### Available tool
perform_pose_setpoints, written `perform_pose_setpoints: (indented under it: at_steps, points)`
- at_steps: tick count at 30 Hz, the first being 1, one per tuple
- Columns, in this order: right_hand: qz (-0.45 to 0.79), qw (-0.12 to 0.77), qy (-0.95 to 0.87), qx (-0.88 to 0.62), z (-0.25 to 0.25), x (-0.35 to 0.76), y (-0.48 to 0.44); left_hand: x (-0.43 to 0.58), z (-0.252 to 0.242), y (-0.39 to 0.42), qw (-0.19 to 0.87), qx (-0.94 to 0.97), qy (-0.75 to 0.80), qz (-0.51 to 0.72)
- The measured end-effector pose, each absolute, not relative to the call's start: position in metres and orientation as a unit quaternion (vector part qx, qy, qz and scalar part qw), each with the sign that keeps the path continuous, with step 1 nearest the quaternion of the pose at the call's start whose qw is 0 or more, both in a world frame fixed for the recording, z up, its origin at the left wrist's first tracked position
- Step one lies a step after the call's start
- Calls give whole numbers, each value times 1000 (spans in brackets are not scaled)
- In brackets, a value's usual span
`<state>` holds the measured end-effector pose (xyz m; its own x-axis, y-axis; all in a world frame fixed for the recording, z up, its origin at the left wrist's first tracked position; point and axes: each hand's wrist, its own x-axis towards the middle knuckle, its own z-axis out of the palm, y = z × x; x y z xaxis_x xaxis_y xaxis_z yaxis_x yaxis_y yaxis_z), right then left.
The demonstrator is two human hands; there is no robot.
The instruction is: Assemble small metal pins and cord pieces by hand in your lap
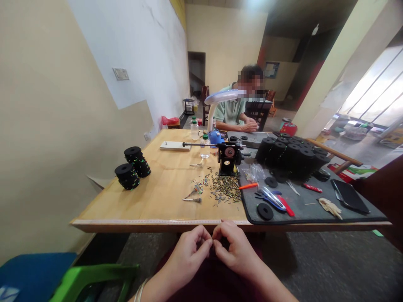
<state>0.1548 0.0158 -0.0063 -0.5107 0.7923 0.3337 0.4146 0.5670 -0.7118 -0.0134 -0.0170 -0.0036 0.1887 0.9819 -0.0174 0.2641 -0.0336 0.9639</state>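
My left hand (195,248) and my right hand (231,243) meet just in front of the table's near edge, above my lap. Both are closed in a pinch, fingertips almost touching; whatever lies between them is too small to make out. Beyond them on the wooden table (151,197) is a heap of small dark-and-yellow pieces (225,186). Tiny coloured bits (200,184) are scattered to its left, beside a pair of thin pointed items (192,199). Behind the heap stands a black device with a round dial (228,155) and a long rod.
Black foam spools (137,161) stand stacked at left; many more (289,155) crowd the grey mat (302,212) at right. On it lie blue-handled snips (273,198), an orange pen-like tool (248,186) and a phone (350,196). A lamp (210,113) and a seated person (233,109) are opposite.
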Motion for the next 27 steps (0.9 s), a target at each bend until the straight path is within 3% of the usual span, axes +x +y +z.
perform_pose_setpoints:
  at_steps: [8, 27]
  points:
    - [221, 323, -847, -361, -10, 153, 16, -12, -5, -16, 469, 612, 511, 379]
    - [259, 319, -835, -366, -11, 159, 17, -15, 2, -15, 488, 613, 494, 377]
